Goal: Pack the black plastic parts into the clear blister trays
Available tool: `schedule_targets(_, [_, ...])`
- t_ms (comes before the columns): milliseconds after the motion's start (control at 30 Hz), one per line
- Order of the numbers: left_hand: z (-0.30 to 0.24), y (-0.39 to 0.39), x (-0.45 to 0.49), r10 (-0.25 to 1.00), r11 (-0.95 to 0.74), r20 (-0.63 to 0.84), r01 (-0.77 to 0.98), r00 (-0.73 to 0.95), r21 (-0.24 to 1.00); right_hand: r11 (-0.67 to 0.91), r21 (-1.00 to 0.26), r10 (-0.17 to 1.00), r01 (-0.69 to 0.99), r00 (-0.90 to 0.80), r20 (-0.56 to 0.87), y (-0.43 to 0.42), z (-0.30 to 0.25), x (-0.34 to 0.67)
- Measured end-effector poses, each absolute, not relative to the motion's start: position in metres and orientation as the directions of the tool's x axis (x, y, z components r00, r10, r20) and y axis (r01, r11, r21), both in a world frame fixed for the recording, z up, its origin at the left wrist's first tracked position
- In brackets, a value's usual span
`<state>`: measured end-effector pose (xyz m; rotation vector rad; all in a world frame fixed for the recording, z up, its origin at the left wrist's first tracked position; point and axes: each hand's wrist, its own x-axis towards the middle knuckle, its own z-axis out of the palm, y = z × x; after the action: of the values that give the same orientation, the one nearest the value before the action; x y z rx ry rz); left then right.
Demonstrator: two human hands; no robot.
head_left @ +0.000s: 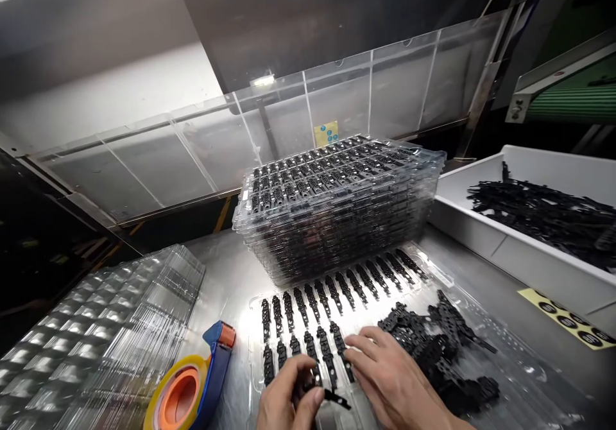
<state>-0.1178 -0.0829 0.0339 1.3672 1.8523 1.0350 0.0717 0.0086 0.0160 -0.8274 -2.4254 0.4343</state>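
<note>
My left hand (287,396) is closed with thumb and fingers around a slim black plastic part (337,399), whose end sticks out to the right. My right hand (392,375) has its fingers bent and closed at another black part (338,345), the last in the second row. Both hands are over a clear plastic tray (253,369), where similar parts lie side by side in slots. The back row (330,291) runs across the tray's width. Beside my right hand, a loose heap of black parts (445,346) lies on the tray's right side. My right fingertips are partly hidden.
Behind the tray stands a stack of filled clear trays (337,224). Nested clear trays (110,327) are at left, near a blue tape dispenser (216,369) with yellow tape. At right, a white bin (510,228) holds many black parts; a yellow sticker sheet (568,318) is on its side.
</note>
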Motion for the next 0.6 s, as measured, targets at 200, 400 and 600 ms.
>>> schedule_targets(200, [0.065, -0.005, -0.091, 0.943, 0.326, -0.300, 0.565, -0.142, 0.758, 0.737, -0.280, 0.652, 0.615, -0.539, 0.533, 0.008, 0.008, 0.122])
schedule_targets(400, [0.039, 0.023, -0.065, 0.975, 0.221, -0.175, 0.675, -0.136, 0.704, 0.681, -0.087, 0.626, 0.727, -0.517, 0.584, 0.012, 0.006, 0.150])
schedule_targets(600, [0.022, 0.014, -0.059, 0.985, 0.161, -0.045, 0.802, -0.166, 0.576, 0.666, -0.087, 0.650, 0.740, -0.519, 0.555, 0.014, 0.001, 0.164])
